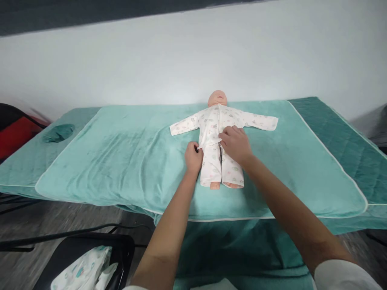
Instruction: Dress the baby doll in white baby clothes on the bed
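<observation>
A baby doll [218,98] lies on its back on a teal towel [127,161], dressed in a white patterned top [211,121] and matching trousers [214,165]. My left hand [192,156] is closed, pinching the lower left corner of the top at the doll's waist. My right hand [235,143] rests on the doll's waist, its fingers curled on the hem of the top. Both sleeves of the top lie spread out sideways. The doll's bare feet show below the trouser legs.
The towel covers a padded table with a darker green quilted cover [332,133] against a white wall. A black chair [90,249] at lower left holds folded patterned cloth [87,270]. A red and black object [15,129] stands at far left.
</observation>
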`<state>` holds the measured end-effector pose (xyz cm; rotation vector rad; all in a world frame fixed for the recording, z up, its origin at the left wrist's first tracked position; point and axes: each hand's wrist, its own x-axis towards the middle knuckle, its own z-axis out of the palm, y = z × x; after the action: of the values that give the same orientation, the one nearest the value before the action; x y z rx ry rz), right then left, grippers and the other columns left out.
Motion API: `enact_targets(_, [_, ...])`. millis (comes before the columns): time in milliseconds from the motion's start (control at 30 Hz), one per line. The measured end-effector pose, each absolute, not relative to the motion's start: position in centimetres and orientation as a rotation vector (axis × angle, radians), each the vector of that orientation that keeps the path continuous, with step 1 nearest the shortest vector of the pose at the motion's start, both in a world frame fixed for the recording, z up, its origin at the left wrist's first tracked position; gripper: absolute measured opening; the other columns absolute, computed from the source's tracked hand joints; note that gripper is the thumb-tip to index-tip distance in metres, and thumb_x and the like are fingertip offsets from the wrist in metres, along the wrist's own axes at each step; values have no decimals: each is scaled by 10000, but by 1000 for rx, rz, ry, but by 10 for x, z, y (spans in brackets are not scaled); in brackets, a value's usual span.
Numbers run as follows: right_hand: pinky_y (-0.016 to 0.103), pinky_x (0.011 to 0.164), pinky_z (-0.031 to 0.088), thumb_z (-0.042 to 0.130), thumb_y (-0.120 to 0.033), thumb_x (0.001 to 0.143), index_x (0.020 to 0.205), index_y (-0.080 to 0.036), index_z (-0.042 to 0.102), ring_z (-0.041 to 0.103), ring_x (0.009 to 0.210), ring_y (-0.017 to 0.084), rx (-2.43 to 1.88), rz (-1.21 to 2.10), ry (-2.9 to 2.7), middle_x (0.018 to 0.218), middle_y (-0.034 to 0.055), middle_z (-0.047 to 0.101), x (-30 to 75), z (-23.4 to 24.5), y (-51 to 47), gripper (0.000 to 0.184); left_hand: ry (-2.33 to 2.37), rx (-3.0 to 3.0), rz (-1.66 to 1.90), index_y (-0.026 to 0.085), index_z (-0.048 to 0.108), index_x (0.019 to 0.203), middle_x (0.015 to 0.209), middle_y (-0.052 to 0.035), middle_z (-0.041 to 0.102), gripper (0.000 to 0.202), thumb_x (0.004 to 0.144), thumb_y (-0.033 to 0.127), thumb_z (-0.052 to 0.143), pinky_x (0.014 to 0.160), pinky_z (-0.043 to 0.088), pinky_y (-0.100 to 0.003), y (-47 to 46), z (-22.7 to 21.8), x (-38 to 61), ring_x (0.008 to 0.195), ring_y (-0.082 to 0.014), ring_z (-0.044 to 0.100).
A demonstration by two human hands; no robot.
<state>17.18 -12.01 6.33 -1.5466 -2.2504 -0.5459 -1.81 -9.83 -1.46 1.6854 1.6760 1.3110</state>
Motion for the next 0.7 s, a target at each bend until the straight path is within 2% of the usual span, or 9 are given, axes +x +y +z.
enact_targets(300, [365,784,324,522,-107,970,846,-211,703,501,886,229,-1447,-497,-2174,991,82,665,177,55,-132,242,1637,1778,1413,235,405,734,805,7,483,309,756,-40,544,710,362,-297,-97,-14,-17,784,-174,477])
enact_targets(700, [367,835,356,526,-132,978,864,-220,707,553,995,235,-1455,-470,-2158,1153,76,672,176,52,-142,231,1635,1791,1421,237,371,723,820,-4,481,300,773,-1,547,703,344,-301,-97,-14,-16,797,-179,469])
